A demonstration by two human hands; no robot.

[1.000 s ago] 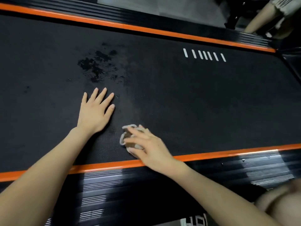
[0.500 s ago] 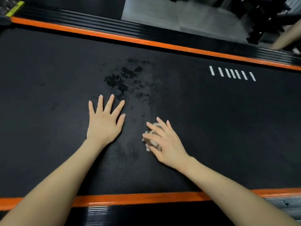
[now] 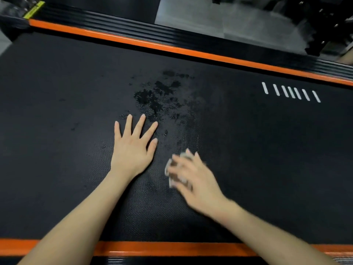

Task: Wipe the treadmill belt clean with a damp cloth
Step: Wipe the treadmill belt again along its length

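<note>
Head view: flat, spread left hand (image 3: 131,150) resting on black textured treadmill belt (image 3: 267,150); blurred right hand (image 3: 193,178) atop small crumpled pale cloth (image 3: 170,181), grip untellable; dark blotchy patch (image 3: 152,96) lying ahead-left of cloth, nearer the left fingertips (image 3: 141,117).

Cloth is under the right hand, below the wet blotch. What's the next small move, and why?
Probably slide the right hand and its cloth forward and left into the dark wet patch on the belt: it lies just beyond the flat left hand, and the cloth sits short of it.
</note>
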